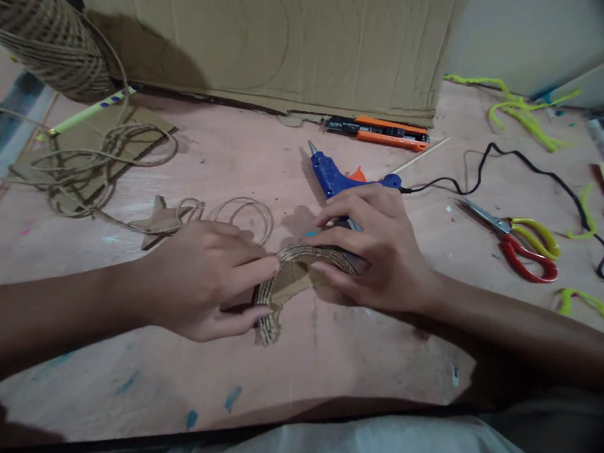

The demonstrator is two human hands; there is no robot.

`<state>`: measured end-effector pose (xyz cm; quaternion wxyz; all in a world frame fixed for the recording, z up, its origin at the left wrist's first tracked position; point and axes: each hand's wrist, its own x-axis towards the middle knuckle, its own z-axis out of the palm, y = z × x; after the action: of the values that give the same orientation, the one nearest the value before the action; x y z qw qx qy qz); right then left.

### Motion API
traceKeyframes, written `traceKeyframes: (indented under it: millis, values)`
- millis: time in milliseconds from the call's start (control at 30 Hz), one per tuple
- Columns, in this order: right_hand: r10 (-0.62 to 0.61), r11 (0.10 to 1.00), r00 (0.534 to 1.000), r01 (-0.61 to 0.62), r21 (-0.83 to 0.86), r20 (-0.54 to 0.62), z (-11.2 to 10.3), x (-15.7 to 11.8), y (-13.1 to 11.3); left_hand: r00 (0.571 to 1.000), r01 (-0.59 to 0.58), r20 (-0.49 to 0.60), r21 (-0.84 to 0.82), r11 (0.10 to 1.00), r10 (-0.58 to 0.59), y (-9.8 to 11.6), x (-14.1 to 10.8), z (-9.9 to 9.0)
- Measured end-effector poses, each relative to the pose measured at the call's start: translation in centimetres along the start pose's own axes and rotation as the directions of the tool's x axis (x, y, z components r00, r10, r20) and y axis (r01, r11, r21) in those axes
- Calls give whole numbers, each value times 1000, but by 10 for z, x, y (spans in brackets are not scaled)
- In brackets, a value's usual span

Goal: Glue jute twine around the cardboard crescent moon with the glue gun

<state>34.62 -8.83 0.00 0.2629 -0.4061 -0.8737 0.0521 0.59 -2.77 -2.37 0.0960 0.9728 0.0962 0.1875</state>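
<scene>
An arched cardboard piece covered with rows of twine (305, 255) is held low over the pink tabletop. My left hand (214, 276) pinches its left side between thumb and fingers. The right side of the arch is gripped by my right hand (371, 246), thumb below and fingers above. Just behind my right hand lies a blue glue gun (329, 174), its nozzle pointing up and left. Loose twine loops (250, 214) and a cardboard star (159, 220) lie behind my left hand.
A large twine spool (50, 35) stands at the back left, its strand tangled over cardboard. A cardboard sheet (290, 46) stands behind an orange cutter (391, 132). Scissors (514, 239), a black cord (535, 166) and yellow-green fuzzy strips (527, 116) lie on the right.
</scene>
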Motion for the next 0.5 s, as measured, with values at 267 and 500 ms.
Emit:
traceKeyframes:
  millis: [267,500]
  values:
    - [-26,999,998,29,44,-56,6,0,6,1000,-7,-2,0,1000,7,0,-3,0]
    - [180,972,906,-105,208,-383,-11,21,20,998,17,63,16,1000,-18,-2,-7,3]
